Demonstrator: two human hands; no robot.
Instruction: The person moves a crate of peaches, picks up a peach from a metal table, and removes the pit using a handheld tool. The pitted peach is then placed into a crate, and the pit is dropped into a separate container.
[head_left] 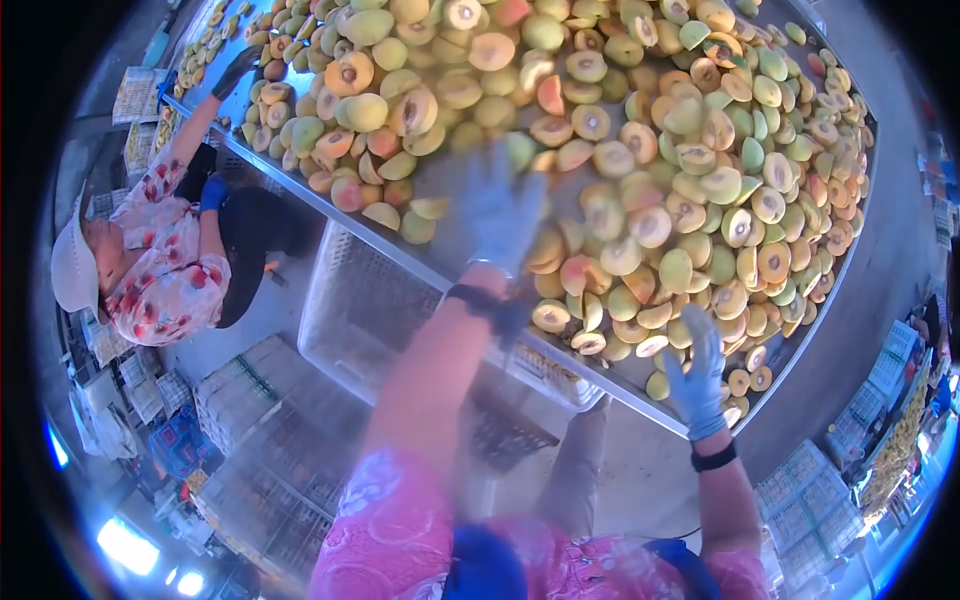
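Note:
Many halved fruits (690,180), green, yellow and orange, cover a metal table (400,262) with a raised edge. My left hand (495,215), in a pale blue glove, is over a bare patch of the table among the fruit. It is smeared by motion, so its fingers and anything in them are unclear. At the table's front right corner my right hand (698,375), in a similar glove with a dark band at the wrist, rests beside the fruit halves with its fingers spread. Nothing shows in its grasp.
A co-worker (165,270) in a light hat and flowered top reaches onto the table's left part with a dark glove. White plastic crates (345,300) stand below the front edge. More stacked crates (240,395) are at lower left and lower right (810,500).

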